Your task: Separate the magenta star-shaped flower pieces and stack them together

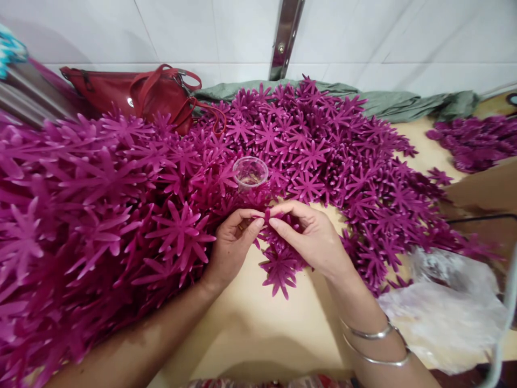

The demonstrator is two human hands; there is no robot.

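Note:
My left hand (pixel 236 242) and my right hand (pixel 309 234) meet over the middle of the table, thumb and forefinger pinched on each. Between their fingertips is a magenta petal piece (pixel 267 216), mostly covered by the fingers. Just below my right hand, several star-shaped magenta petal pieces (pixel 280 267) lie on the tabletop. A small clear plastic cup (pixel 250 172) stands beyond my hands among the petals; its contents are hard to make out. To the left, a deep heap of magenta petal pieces (pixel 109 183) comes up close to my left hand.
More petal pieces (pixel 307 140) spread behind and to the right. At the back lie a red handbag (pixel 133 94) and green cloth (pixel 388 105) against the tiled wall (pixel 363 32). A clear plastic bag (pixel 444 307) sits at right, near a brown cardboard piece (pixel 480 194).

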